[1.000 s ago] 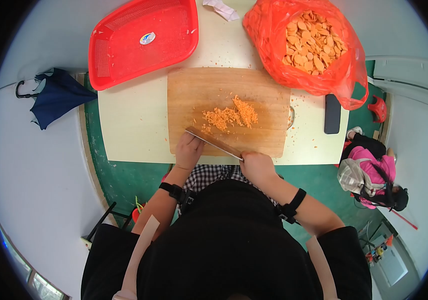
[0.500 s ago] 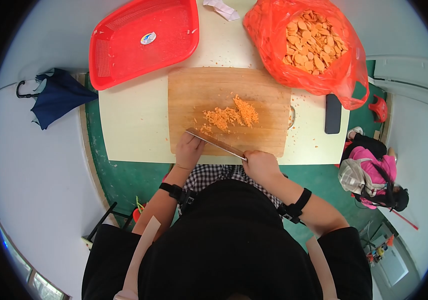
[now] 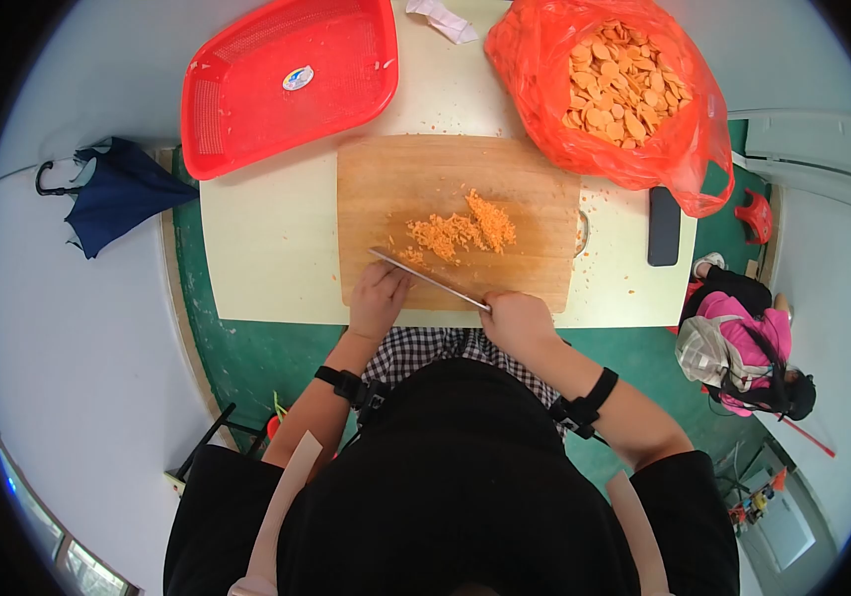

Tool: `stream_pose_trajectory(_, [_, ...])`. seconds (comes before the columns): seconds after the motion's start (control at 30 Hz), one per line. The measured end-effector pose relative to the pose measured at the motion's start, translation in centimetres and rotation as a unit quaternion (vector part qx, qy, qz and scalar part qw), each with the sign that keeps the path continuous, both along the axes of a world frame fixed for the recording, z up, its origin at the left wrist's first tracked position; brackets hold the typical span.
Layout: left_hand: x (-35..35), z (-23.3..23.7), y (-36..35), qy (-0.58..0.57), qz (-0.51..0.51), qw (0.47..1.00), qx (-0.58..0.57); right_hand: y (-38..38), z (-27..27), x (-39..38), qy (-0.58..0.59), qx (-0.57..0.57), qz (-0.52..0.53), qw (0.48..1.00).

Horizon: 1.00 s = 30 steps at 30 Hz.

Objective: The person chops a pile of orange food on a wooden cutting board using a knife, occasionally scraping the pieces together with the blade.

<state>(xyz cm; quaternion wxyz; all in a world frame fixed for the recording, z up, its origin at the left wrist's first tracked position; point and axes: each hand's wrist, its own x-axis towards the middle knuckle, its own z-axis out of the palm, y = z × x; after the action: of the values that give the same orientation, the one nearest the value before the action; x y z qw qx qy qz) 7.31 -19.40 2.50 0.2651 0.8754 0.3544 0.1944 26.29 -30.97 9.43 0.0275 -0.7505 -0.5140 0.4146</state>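
Note:
My right hand (image 3: 519,320) is wrapped round the handle of a kitchen knife (image 3: 437,284) at the near edge of a wooden cutting board (image 3: 376,184). The blade slants up and left, its edge-on side showing, and its far end lies beside the fingers of my left hand (image 3: 380,295). Those fingers are curled down on the board's near left part; whatever is under them is hidden. Just beyond the blade, finely chopped orange bits (image 3: 475,226), carrot-like, lie in a loose heap, with a few crumbs scattered around.
A red plastic basket (image 3: 246,124) stands at the back left. An open red plastic bag (image 3: 535,94) at the back right holds many orange slices (image 3: 624,84). A dark phone (image 3: 663,226) lies on the right of the table. Beyond it sits a person in pink (image 3: 743,333).
The knife blade has tipped from showing its broad face to nearly edge-on. Both hands stay in about the same place, and the chopped heap looks unchanged.

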Motion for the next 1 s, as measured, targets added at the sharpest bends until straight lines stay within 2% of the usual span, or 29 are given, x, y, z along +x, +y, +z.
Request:
stream_pose_trajectory(0.13, [0.6, 1.2, 0.8, -0.027, 0.006, 0.999, -0.019, -0.8, 0.8, 1.2, -0.018, -0.019, -0.035, 0.999])
stream_pose_trajectory(0.23, [0.9, 1.3, 2.2, -0.003, 0.017, 0.999, -0.028, -1.0, 1.0, 1.7, -0.023, -0.025, -0.053, 0.998])
stream_pose_trajectory(0.3, [1.8, 1.6, 2.8, 0.009, 0.089, 0.996, -0.025, -1.2, 1.0, 1.7, -0.025, -0.021, -0.057, 0.998])
stream_pose_trajectory(0.33, [1.6, 1.3, 2.8, 0.009, 0.089, 0.996, -0.025, -1.2, 1.0, 1.7, -0.026, -0.017, -0.061, 0.998])
stream_pose_trajectory(0.4, [1.1, 0.6, 2.9, 0.042, 0.036, 0.991, -0.119, -1.2, 1.1, 1.6, -0.029, -0.018, -0.062, 0.997])
stream_pose_trajectory(0.43, [1.1, 0.7, 2.8, 0.042, 0.036, 0.991, -0.119, -1.2, 1.1, 1.6, -0.031, -0.019, -0.064, 0.997])
stream_pose_trajectory(0.5, [0.8, 1.0, 2.3, 0.056, -0.036, 0.989, -0.131, -1.3, 1.0, 1.5, -0.029, -0.015, -0.068, 0.997])
stream_pose_trajectory(0.6, [0.6, 1.5, 2.1, 0.027, -0.027, 0.987, -0.153, -1.4, 1.1, 1.2, -0.024, -0.017, -0.067, 0.997])
stream_pose_trajectory(0.63, [0.6, 1.9, 2.1, 0.026, -0.027, 0.987, -0.154, -1.4, 1.2, 1.1, -0.023, -0.022, -0.063, 0.997])
stream_pose_trajectory(0.7, [0.5, 2.9, 2.2, 0.045, -0.01, 0.998, -0.041, -1.5, 0.9, 0.8, -0.025, -0.024, -0.056, 0.998])
stream_pose_trajectory(0.83, [-1.0, 0.6, 1.8, 0.055, -0.041, 0.995, -0.066, -1.6, 0.2, -0.1, -0.014, -0.005, -0.039, 0.999])
stream_pose_trajectory(0.9, [-1.4, -0.4, 1.3, 0.018, -0.026, 0.998, -0.054, -1.5, 0.2, -0.4, -0.009, -0.006, -0.031, 0.999])
stream_pose_trajectory(1.0, [-1.0, -0.5, 0.8, 0.02, 0.0, 1.0, -0.014, -1.4, 0.3, -0.7, -0.01, -0.006, -0.022, 1.0])
